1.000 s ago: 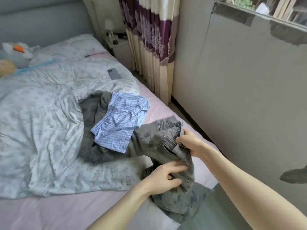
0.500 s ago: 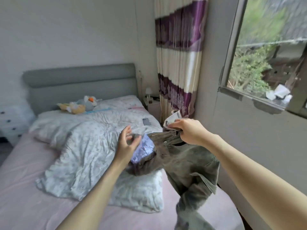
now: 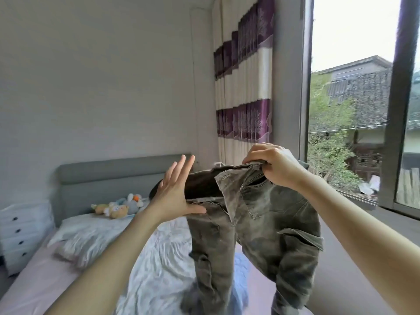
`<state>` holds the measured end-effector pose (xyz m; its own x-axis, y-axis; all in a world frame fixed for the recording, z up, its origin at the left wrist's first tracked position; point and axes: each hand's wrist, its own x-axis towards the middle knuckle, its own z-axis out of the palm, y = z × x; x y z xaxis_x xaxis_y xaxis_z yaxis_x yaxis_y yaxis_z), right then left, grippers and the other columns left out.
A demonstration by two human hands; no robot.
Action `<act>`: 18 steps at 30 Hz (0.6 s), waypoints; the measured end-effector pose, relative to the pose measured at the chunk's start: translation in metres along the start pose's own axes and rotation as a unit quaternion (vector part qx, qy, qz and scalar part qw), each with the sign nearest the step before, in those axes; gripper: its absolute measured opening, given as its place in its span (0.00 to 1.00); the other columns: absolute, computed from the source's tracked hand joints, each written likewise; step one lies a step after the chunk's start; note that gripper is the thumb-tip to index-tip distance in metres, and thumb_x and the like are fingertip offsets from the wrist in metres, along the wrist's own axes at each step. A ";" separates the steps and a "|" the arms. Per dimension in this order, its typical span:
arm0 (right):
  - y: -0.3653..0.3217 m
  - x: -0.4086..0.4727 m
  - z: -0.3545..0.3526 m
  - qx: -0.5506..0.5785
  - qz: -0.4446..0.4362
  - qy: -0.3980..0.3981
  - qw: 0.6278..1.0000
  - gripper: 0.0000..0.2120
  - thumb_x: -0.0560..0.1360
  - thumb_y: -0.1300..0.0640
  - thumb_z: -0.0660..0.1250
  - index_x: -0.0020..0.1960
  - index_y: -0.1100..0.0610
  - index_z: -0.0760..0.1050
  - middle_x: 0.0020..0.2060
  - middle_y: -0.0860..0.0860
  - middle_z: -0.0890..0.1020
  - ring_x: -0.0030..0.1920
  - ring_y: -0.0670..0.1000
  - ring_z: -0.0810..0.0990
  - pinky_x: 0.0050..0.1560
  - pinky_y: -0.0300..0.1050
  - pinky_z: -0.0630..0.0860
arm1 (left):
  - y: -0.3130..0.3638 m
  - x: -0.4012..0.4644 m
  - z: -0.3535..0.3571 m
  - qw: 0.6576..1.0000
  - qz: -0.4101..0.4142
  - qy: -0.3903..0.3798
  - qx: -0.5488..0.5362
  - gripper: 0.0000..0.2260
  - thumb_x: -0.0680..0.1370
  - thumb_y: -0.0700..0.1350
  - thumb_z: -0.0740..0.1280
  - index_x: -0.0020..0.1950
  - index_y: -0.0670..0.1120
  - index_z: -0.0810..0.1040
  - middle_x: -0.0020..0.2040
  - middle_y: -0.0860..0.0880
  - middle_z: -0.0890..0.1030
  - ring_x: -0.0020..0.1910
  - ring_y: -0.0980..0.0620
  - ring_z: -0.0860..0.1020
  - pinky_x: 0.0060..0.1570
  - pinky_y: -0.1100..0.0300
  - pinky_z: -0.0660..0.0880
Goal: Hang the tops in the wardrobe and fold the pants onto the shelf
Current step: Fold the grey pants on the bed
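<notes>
Indoors, grey-headboard bed, rumpled floral quilt, striped curtain, open window

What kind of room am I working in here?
A bedroom, most likely: a bed with a grey padded headboard, soft toys at its head, and a white chest of drawers beside it.

Matt, washed grey-green denim pants; crinkled cloth quilt.
</notes>
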<state>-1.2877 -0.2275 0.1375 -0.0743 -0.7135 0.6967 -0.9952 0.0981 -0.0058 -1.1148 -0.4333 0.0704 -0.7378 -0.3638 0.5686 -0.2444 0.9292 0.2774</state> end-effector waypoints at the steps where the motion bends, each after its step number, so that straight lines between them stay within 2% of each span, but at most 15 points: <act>1: -0.011 -0.001 -0.003 0.013 0.006 0.018 1.000 0.26 0.65 0.76 0.57 0.52 0.54 0.81 0.50 0.50 0.81 0.55 0.54 0.76 0.51 0.47 0.73 | -0.001 -0.003 -0.007 1.000 0.001 -0.008 0.025 0.56 0.63 0.59 0.76 0.68 0.67 0.30 0.77 0.56 0.40 0.76 0.52 0.40 0.73 0.46 0.47; 3: -0.034 -0.004 -0.006 0.020 0.018 0.042 0.999 0.27 0.65 0.76 0.57 0.53 0.54 0.81 0.51 0.49 0.81 0.54 0.55 0.77 0.51 0.53 0.75 | -0.002 -0.010 -0.019 0.999 0.000 -0.016 0.050 0.53 0.66 0.59 0.74 0.72 0.64 0.34 0.77 0.54 0.52 0.76 0.53 0.42 0.72 0.44 0.42; 5: -0.049 -0.009 -0.006 0.023 0.035 0.065 0.997 0.27 0.65 0.76 0.56 0.53 0.54 0.81 0.52 0.49 0.81 0.54 0.55 0.78 0.51 0.56 0.76 | -0.004 -0.015 -0.027 0.998 -0.017 -0.014 0.066 0.42 0.68 0.58 0.71 0.75 0.59 0.49 0.70 0.54 0.68 0.75 0.53 0.53 0.71 0.43 0.43; 6: -0.056 -0.014 -0.006 0.022 0.053 0.080 0.995 0.27 0.66 0.75 0.57 0.54 0.53 0.80 0.53 0.48 0.81 0.55 0.56 0.78 0.51 0.56 0.76 | -0.005 -0.019 -0.033 0.997 -0.022 -0.025 0.077 0.34 0.69 0.58 0.70 0.71 0.57 0.59 0.66 0.53 0.73 0.72 0.51 0.62 0.70 0.45 0.51; 7: -0.060 -0.017 -0.008 0.023 0.075 0.091 0.993 0.26 0.67 0.75 0.57 0.54 0.52 0.80 0.54 0.47 0.81 0.55 0.55 0.78 0.52 0.57 0.76 | -0.003 -0.022 -0.037 0.995 -0.026 -0.040 0.088 0.24 0.71 0.58 0.68 0.64 0.56 0.68 0.60 0.52 0.77 0.66 0.48 0.70 0.65 0.48 0.60; 8: -0.062 -0.020 -0.009 0.022 0.101 0.094 0.990 0.26 0.68 0.74 0.57 0.55 0.50 0.79 0.54 0.47 0.81 0.55 0.55 0.78 0.52 0.56 0.76 | 0.001 -0.025 -0.042 0.993 -0.032 -0.062 0.096 0.15 0.72 0.58 0.67 0.56 0.55 0.73 0.55 0.51 0.80 0.60 0.47 0.74 0.55 0.52 0.67; 9: -0.064 -0.024 -0.011 0.020 0.128 0.089 0.988 0.26 0.69 0.73 0.57 0.57 0.49 0.78 0.55 0.47 0.81 0.56 0.56 0.78 0.53 0.56 0.76 | 0.007 -0.028 -0.048 0.992 -0.032 -0.085 0.087 0.10 0.73 0.57 0.67 0.49 0.54 0.74 0.50 0.51 0.81 0.55 0.46 0.76 0.48 0.54 0.68; 11: -0.066 -0.027 -0.018 -0.007 0.174 0.070 0.982 0.25 0.70 0.70 0.59 0.60 0.48 0.75 0.55 0.50 0.81 0.54 0.57 0.78 0.49 0.51 0.75 | 0.021 -0.028 -0.061 0.991 -0.034 -0.131 0.013 0.07 0.72 0.51 0.69 0.38 0.51 0.74 0.41 0.51 0.80 0.46 0.49 0.77 0.42 0.58 0.69; 13: -0.068 -0.027 -0.030 -0.069 0.200 0.064 0.975 0.23 0.72 0.66 0.60 0.63 0.47 0.72 0.52 0.53 0.82 0.49 0.58 0.79 0.42 0.46 0.72 | 0.037 -0.025 -0.075 0.979 -0.073 -0.139 -0.128 0.06 0.72 0.44 0.70 0.36 0.47 0.77 0.37 0.49 0.79 0.40 0.51 0.76 0.40 0.61 0.70; 15: -0.072 -0.023 -0.042 -0.132 0.206 0.060 0.968 0.20 0.73 0.61 0.61 0.63 0.47 0.70 0.48 0.55 0.82 0.44 0.58 0.78 0.38 0.45 0.67 | 0.053 -0.021 -0.088 0.939 -0.157 -0.126 -0.279 0.02 0.71 0.39 0.71 0.41 0.42 0.81 0.41 0.44 0.83 0.39 0.48 0.79 0.44 0.58 0.74; 18: -0.085 -0.012 -0.056 -0.160 0.242 0.029 0.957 0.10 0.73 0.54 0.63 0.54 0.51 0.70 0.43 0.56 0.79 0.38 0.57 0.73 0.37 0.45 0.66 | 0.078 -0.017 -0.099 0.875 -0.254 -0.146 -0.387 0.09 0.72 0.38 0.70 0.51 0.37 0.80 0.47 0.39 0.82 0.43 0.42 0.80 0.51 0.50 0.77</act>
<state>-1.1987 -0.1882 0.1697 -0.5092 -0.4918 0.7063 -0.7736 0.6212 -0.1251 -1.0589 -0.3614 0.1586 -0.8145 -0.5794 0.0302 -0.1713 0.2899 0.9416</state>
